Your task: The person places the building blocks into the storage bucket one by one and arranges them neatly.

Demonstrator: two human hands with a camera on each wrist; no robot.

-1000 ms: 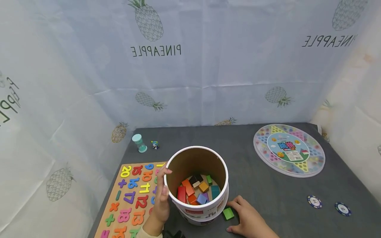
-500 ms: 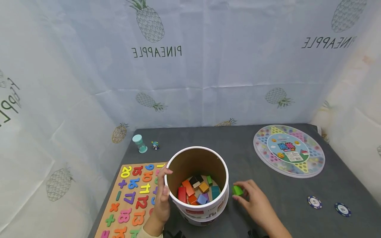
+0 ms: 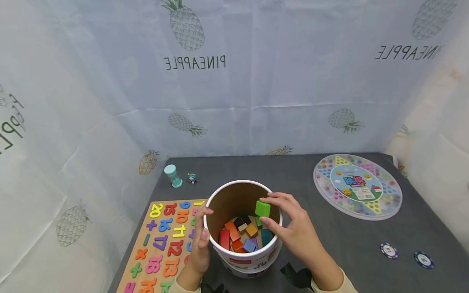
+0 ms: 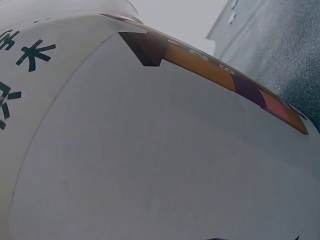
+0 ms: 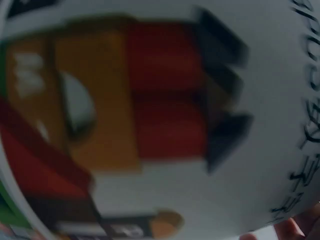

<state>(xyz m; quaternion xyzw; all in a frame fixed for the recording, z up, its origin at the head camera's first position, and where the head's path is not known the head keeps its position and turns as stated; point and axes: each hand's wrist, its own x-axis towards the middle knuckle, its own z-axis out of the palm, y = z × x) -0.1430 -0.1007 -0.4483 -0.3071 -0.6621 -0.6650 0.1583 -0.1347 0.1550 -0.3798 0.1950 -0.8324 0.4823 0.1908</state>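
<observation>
A white round bucket (image 3: 243, 261) stands on the dark table, its open top facing up toward the head camera. Several coloured wooden blocks (image 3: 233, 231) lie on its floor. At the left side of the rim, my left hand (image 3: 198, 248) grips the bucket, fingertips over the edge. My right hand (image 3: 293, 226) pinches a green block (image 3: 262, 208) between thumb and fingers, over the right part of the opening. The bucket's printed wall (image 4: 150, 150) fills most of the left wrist view. Blurred in the right wrist view is another printed side of the bucket (image 5: 170, 90), with fingertips (image 5: 287, 230) low at the right.
A wooden number board (image 3: 165, 240) lies left of the bucket, partly behind my left hand. Farther back are an hourglass (image 3: 173, 176) and a small figurine (image 3: 192, 178). A round Chinese checkers board (image 3: 357, 187) lies back right; two poker chips (image 3: 389, 250) are nearer.
My right hand has picked the green block up off the table beside the bucket, lifted it and carried it left over the opening. The left hand stays at the rim.
</observation>
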